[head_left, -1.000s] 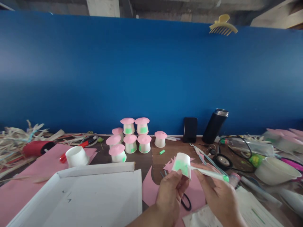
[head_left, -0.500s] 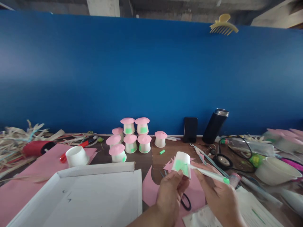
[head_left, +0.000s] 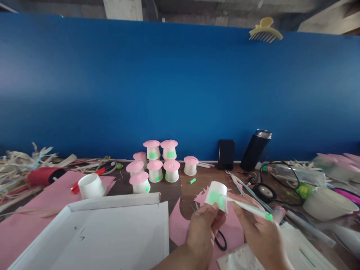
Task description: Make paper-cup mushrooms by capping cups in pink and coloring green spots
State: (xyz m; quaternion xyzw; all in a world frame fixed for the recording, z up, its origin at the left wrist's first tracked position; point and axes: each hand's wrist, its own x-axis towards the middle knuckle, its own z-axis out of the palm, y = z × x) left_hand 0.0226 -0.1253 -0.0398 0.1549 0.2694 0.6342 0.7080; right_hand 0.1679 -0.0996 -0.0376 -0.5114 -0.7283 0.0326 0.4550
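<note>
My left hand [head_left: 203, 229] pinches a small white paper cup [head_left: 217, 195] held upside down, with a green patch on its side. My right hand [head_left: 257, 232] grips a white marker with a green end [head_left: 249, 207], its tip touching the cup's right side. Under my hands lie pink paper [head_left: 180, 223] and black-handled scissors [head_left: 221, 240]. Behind stand several finished white cups with pink tops [head_left: 155, 161], some stacked.
A white cardboard tray [head_left: 112, 228] lies front left, with a plain white cup [head_left: 91, 185] on pink paper beyond it. A black phone [head_left: 225, 154] and black flask [head_left: 255, 150] lean on the blue wall. Cables, a bowl [head_left: 326, 202] and clutter fill the right.
Almost nothing differs; my hands and the cup have shifted very slightly, with the marker staying against the cup's side.
</note>
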